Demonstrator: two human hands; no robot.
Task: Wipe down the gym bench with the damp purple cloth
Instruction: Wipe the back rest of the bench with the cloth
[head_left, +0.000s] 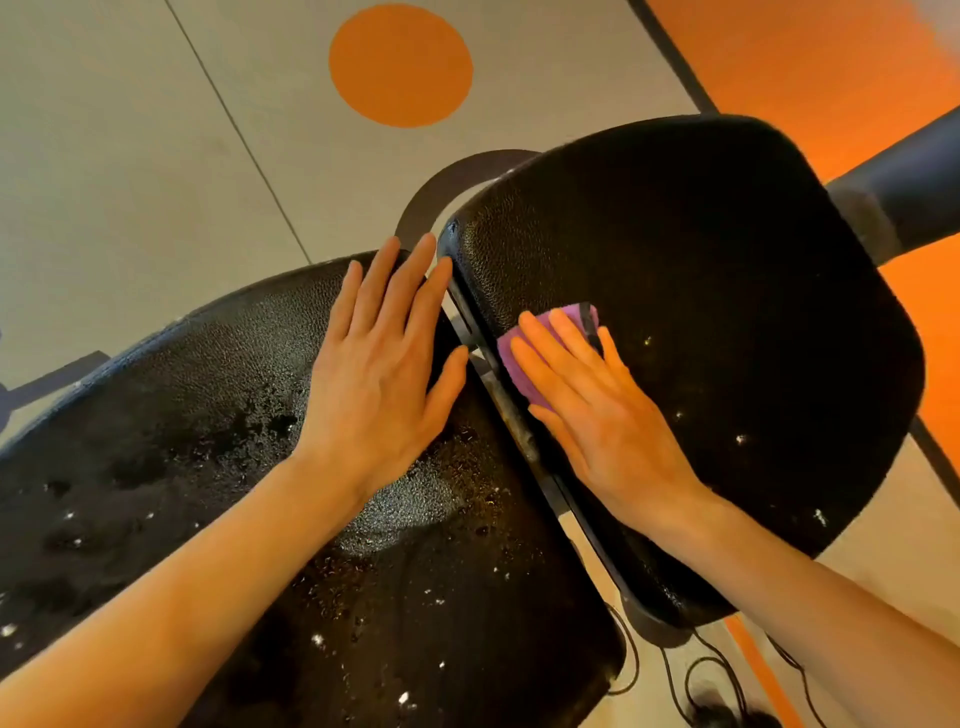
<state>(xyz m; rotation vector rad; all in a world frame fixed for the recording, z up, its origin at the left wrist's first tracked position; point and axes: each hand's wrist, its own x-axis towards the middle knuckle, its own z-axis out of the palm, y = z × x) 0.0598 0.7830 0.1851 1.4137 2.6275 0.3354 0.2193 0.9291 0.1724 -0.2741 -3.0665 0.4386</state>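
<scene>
Your right hand (597, 410) lies flat with fingers spread, pressing the purple cloth (524, 358) onto the near edge of the bench's seat pad (727, 291), just beside the gap between the pads. Your left hand (379, 374) rests open, palm down, on the wet back pad (208, 441), gripping nothing. Below is grey floor (130, 156) with an orange circle (400, 65).

Your left hand (376, 364) lies flat on the left pad (156, 441) of the bench, fingertips at the gap between the pads. Across that gap, your right hand (597, 410) presses the cloth (524, 358) onto the right pad (727, 291), near its inner edge. Cables (701, 686) lie on the floor (130, 130) below the right pad.
</scene>
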